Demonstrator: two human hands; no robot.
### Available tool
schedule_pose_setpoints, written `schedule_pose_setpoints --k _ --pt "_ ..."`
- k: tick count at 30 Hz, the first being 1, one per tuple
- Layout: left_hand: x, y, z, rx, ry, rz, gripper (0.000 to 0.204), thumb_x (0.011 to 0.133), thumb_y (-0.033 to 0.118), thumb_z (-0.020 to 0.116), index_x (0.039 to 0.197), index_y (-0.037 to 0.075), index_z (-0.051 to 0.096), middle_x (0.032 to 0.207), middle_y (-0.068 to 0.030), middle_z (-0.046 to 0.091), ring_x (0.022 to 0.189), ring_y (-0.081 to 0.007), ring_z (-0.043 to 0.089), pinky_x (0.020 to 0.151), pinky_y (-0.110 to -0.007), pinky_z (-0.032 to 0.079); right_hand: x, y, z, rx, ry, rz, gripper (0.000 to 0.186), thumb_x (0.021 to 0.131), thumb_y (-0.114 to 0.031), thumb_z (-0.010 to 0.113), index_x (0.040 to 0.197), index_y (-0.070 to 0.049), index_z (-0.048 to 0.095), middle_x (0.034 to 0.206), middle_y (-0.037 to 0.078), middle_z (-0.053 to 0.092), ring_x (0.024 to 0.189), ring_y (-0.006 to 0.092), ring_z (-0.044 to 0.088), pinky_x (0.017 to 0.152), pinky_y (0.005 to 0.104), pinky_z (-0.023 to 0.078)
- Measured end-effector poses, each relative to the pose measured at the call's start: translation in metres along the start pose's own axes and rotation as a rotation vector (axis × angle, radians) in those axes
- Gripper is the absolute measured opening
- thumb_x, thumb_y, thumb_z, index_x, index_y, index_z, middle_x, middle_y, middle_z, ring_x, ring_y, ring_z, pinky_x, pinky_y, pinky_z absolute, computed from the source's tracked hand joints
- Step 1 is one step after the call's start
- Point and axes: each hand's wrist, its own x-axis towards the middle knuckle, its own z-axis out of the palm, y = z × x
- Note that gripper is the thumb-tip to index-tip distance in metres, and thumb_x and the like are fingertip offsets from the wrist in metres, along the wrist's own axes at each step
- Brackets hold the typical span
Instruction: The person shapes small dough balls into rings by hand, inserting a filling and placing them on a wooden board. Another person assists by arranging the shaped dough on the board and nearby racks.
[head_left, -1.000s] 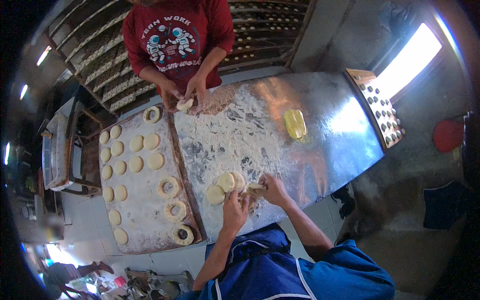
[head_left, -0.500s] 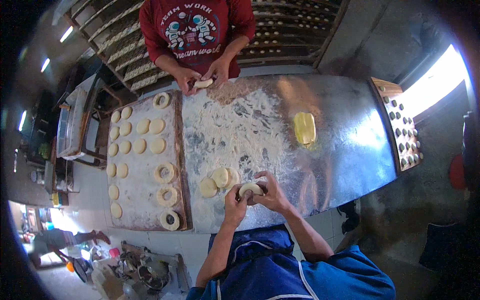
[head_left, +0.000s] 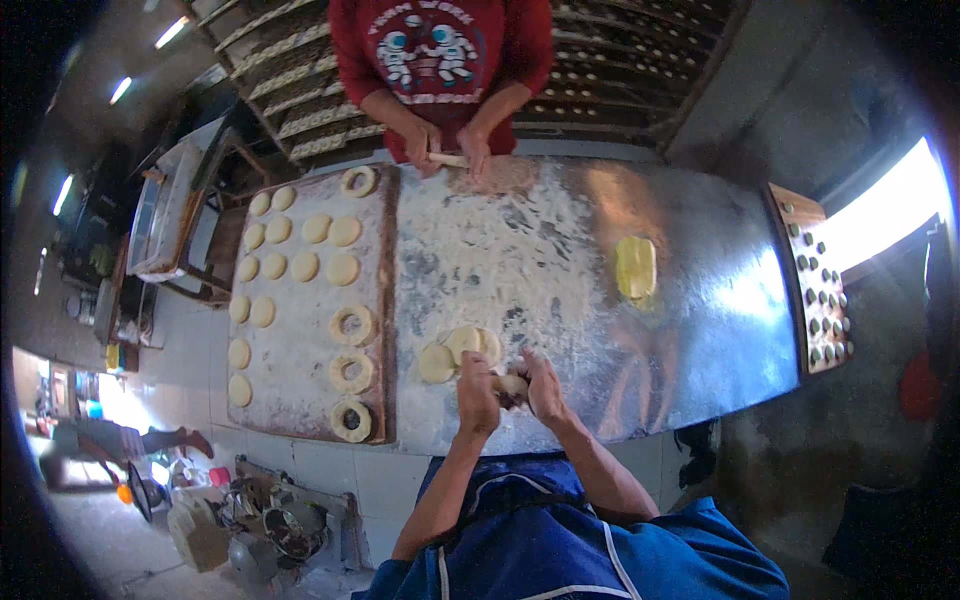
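My left hand (head_left: pixel 478 392) and my right hand (head_left: pixel 541 390) hold a piece of dough (head_left: pixel 512 384) between them, just above the near edge of the metal table. The fingers of both hands curl around it, and much of its shape is hidden. Beyond my left hand, a few pale dough rounds (head_left: pixel 436 363) lie overlapping on the floured surface. To the left, a wooden board (head_left: pixel 300 385) carries several flat dough rounds (head_left: pixel 343 269) and several dough rings (head_left: pixel 352 372). A yellow block of fat (head_left: pixel 636 267) rests on the bare metal at the right.
Across the table, a co-worker in a red shirt (head_left: pixel 440 60) handles a piece of dough (head_left: pixel 449 160). Flour (head_left: pixel 480 250) covers the table's middle. A tray of small dark pieces (head_left: pixel 815 290) sits at the right end. Loaded racks (head_left: pixel 610 80) stand behind; metal gear (head_left: pixel 290 525) is at lower left.
My hands have turned the dough, whose curved shape showed more clearly before. The co-worker's dough is now held lower and straighter. The whole view has shifted slightly.
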Motion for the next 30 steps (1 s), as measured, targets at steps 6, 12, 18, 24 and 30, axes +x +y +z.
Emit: schedule_pose_setpoints --k 6,12,18,24,30 --pt "-0.004 -0.004 -0.032 -0.439 0.076 -0.239 0.031 0.099 0.028 0.039 0.083 0.004 0.050 0.077 -0.0043 0.053 0.070 -0.0122 0.048 0.062 -0.029 0.041 -0.013 0.002 0.049 -0.143 -0.062 -0.226 0.062 0.101 -0.047 0.036 0.096 0.006 0.066 0.079 0.023 0.065 0.073 0.0319 0.064 0.074 0.0426 0.051" --pt "0.004 -0.005 -0.095 -0.139 0.027 -0.234 0.039 0.099 0.039 0.041 0.083 0.005 0.052 0.083 -0.0051 0.061 0.075 -0.0133 0.057 0.063 -0.028 0.045 -0.011 0.013 0.095 -0.741 -0.171 -0.650 0.048 0.104 -0.034 0.035 0.127 0.005 0.051 0.097 0.022 0.063 0.093 0.0332 0.060 0.075 0.0435 0.050" --pt "0.000 -0.010 -0.163 -0.475 0.258 -0.129 0.039 0.097 0.043 0.037 0.079 0.011 0.046 0.072 0.0008 0.046 0.062 -0.0124 0.046 0.055 -0.027 0.037 -0.012 0.014 0.161 -0.775 -0.341 -0.590 0.058 0.103 -0.044 0.031 0.106 0.005 0.063 0.098 0.023 0.059 0.092 0.0332 0.057 0.084 0.0409 0.046" --pt "-0.004 -0.018 -0.233 -1.141 0.210 -0.026 0.042 0.096 0.043 0.036 0.075 0.008 0.040 0.065 -0.0039 0.046 0.060 -0.0194 0.048 0.054 -0.033 0.039 -0.003 0.033 0.231 -0.580 -0.638 -0.469 0.037 0.101 -0.028 0.046 0.111 0.007 0.056 0.087 0.022 0.061 0.071 0.0345 0.057 0.065 0.0449 0.046" --pt "-0.019 -0.033 -0.282 -0.078 0.415 -0.015 0.038 0.096 0.041 0.036 0.077 0.009 0.042 0.065 -0.0104 0.050 0.058 -0.0218 0.048 0.056 -0.034 0.039 -0.026 0.031 0.285 -0.755 -0.638 -0.973 0.045 0.102 -0.031 0.044 0.095 0.009 0.064 0.065 0.020 0.058 0.056 0.0304 0.054 0.055 0.0431 0.044"
